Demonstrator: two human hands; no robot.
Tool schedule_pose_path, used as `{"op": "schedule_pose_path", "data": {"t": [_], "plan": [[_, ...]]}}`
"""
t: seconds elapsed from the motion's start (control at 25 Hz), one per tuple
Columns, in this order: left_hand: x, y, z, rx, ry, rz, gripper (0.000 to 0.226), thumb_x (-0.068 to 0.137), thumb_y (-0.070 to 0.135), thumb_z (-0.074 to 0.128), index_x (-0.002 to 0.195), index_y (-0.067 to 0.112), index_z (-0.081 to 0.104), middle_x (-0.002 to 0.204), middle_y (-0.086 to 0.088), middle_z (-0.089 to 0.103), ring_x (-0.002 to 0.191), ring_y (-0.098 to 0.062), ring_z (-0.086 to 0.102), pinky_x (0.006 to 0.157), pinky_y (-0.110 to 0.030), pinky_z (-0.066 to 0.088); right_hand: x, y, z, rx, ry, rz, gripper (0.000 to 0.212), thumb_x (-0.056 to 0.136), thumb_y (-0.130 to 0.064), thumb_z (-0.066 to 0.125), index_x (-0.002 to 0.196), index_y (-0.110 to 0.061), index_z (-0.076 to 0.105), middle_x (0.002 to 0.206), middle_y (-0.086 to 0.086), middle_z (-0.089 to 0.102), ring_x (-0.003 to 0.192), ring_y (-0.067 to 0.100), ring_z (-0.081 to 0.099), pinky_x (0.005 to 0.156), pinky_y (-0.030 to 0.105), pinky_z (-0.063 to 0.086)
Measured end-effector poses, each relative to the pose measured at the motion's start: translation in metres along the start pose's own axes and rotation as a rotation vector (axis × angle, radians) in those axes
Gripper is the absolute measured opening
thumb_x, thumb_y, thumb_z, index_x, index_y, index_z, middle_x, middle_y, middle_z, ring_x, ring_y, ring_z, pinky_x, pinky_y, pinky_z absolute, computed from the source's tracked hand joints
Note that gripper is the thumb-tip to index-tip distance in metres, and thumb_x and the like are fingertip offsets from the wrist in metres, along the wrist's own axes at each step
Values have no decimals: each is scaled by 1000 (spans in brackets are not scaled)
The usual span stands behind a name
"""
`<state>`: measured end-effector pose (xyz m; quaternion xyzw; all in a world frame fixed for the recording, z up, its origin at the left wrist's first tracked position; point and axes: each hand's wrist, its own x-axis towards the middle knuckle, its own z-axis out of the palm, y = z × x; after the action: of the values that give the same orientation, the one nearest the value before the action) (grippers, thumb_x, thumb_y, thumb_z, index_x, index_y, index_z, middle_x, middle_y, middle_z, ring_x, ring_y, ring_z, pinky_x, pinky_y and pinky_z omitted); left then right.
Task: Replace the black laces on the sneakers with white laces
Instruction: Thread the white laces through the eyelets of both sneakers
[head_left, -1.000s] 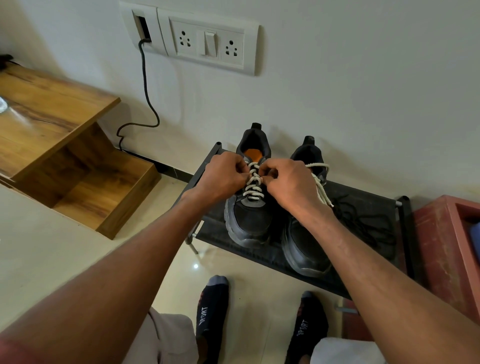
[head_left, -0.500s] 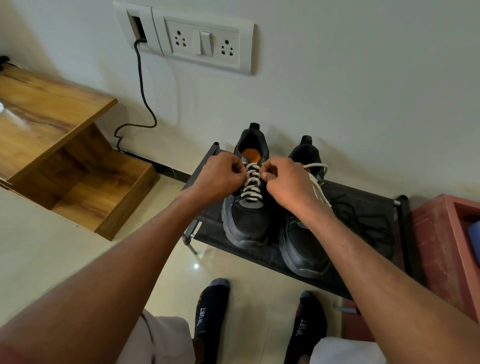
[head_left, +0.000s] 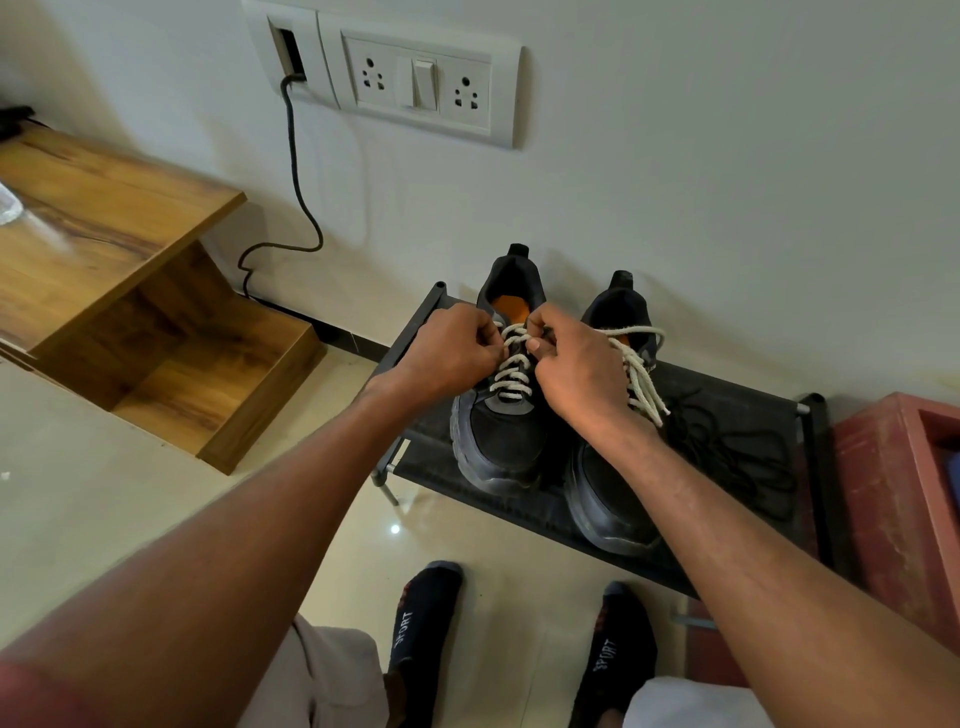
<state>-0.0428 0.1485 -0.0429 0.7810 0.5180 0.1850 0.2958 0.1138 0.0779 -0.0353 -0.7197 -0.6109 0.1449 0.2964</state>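
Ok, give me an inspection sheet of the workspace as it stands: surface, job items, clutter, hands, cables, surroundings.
Surface: black rack on a tiled floor.
Job's things: left sneaker and right sneaker side by side, both carrying white laces; the right one's ends trail loose.
Clutter: black laces heaped on the rack, right of the sneakers.
Hands: left hand and right hand pinch the left sneaker's lace near the top.
Cables: black cable hangs from the wall socket panel.
Surroundings: wooden shelf left, red box right.

black rack | on it: two sneakers, loose black laces
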Motion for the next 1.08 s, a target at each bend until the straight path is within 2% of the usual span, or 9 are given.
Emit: {"op": "schedule_pose_path", "data": {"t": [0.28,0.4,0.48,0.56,0.68,0.76,0.92,1.08], "plan": [[1,1,-3,-52,-3,-66,16,91,12,63,80,4,72,73,-11,73,67,-26,73,67,-47,63,4,3,-2,44,-33,6,9,102,-22,63,101,-29,57,82,-9,64,74,14,61,66,37,50],[0,4,-5,-109,23,-112,18,94,12,65,79,5,71,72,-11,73,66,-26,73,68,-44,65,7,4,-5,25,-85,0,18,99,-19,67,108,-25,53,81,-9,63,72,13,62,64,32,43],[-1,6,-5,-126,35,-121,16,95,12,67,79,9,70,71,-6,72,63,-22,72,67,-40,65,6,4,-7,-18,-118,-21,24,96,-18,70,111,-25,53,83,-8,63,76,15,63,66,32,43],[-1,6,-5,-147,40,-112,14,95,11,69,81,11,70,70,-2,71,60,-16,70,65,-33,62,5,4,-9,-28,-115,-27,22,94,-18,74,108,-25,58,88,-6,67,81,17,64,70,32,46],[-4,1,-4,-167,17,-81,13,93,17,77,84,11,70,74,-2,72,64,-15,71,65,-30,61,5,6,-8,0,-91,-3,13,91,-17,78,100,-22,70,90,-4,71,84,17,66,74,30,48],[-5,0,0,-158,41,-83,18,89,22,82,81,13,70,74,-1,73,66,-16,71,66,-33,62,5,6,-8,-5,-81,8,8,91,-20,79,98,-22,74,88,-5,72,84,16,67,74,28,46],[-3,1,6,-158,123,-117,19,89,18,77,74,18,66,74,0,71,71,-25,72,73,-50,63,3,5,-6,-28,-90,-16,9,93,-21,74,98,-28,70,85,-7,70,82,16,64,71,30,46],[-2,3,5,-238,126,-155,20,92,18,76,76,20,64,71,0,70,66,-23,71,73,-53,63,2,4,-4,-38,-68,-33,10,96,-22,70,98,-31,65,86,-7,68,81,19,63,70,32,46]]}}
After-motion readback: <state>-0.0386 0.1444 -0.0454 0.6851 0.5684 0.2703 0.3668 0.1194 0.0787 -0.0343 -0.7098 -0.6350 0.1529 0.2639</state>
